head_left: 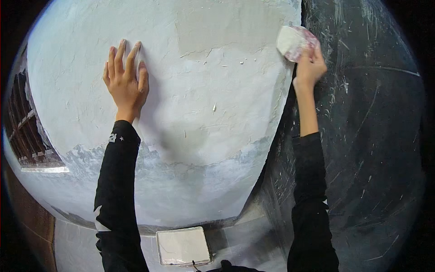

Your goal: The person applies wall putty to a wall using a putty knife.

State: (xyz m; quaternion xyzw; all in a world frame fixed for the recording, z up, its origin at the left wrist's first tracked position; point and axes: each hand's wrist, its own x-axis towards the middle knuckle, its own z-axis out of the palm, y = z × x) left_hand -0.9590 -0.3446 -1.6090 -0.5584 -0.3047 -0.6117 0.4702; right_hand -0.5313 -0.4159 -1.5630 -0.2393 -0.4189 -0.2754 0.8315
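My left hand is pressed flat against the white wall, its fingers spread and nothing in it. Up at the wall's right edge, my right hand grips a white pad with reddish-purple patches, its fingers closed on the lower right side. Motion blurs the pad, so whether it is a cloth or a sponge cannot be made out. It lies against or very near the wall, just where the dark panel begins. The wall has smoother coated areas, fine cracks and small raised drips around both hands.
A shallow rectangular tray of creamy white paste or paint sits on the grey floor. A dark, scuffed panel with white splashes stands along the right. At the left is a barred opening with a pale sill.
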